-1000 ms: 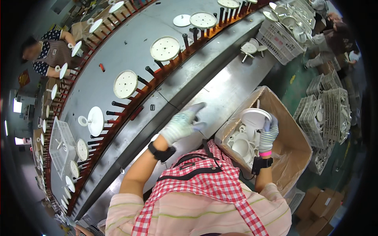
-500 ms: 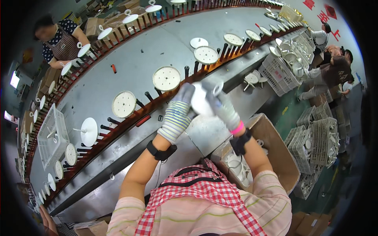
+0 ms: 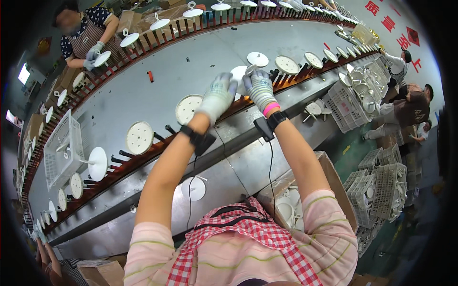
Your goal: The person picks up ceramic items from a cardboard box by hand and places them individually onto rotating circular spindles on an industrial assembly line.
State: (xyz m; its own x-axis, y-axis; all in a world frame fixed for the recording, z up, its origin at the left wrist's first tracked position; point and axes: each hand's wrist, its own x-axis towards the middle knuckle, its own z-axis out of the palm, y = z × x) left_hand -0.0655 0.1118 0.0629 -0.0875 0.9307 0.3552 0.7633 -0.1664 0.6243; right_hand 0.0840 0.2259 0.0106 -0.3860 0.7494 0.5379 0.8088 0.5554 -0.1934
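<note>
The grey table [image 3: 143, 102] spreads beyond the curved peg rail [image 3: 282, 86]. At the rail, the left hand [image 3: 219, 94] touches a white disc [image 3: 239, 74] with nearly straight fingers, its grip unclear; the right hand [image 3: 260, 88] curls its fingers closed on it. Placing it there seems in hand, calling for steady support. Its visible face appears tilted upward; being round, it shows no long axis.

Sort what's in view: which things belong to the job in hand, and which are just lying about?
Part of the job:
white disc between the left hand and right hand
row of pegs
pegged discs
probably the cardboard box of white parts

Apparently just lying about:
small red object on the grey tabletop
dark scrap on the same top
</note>
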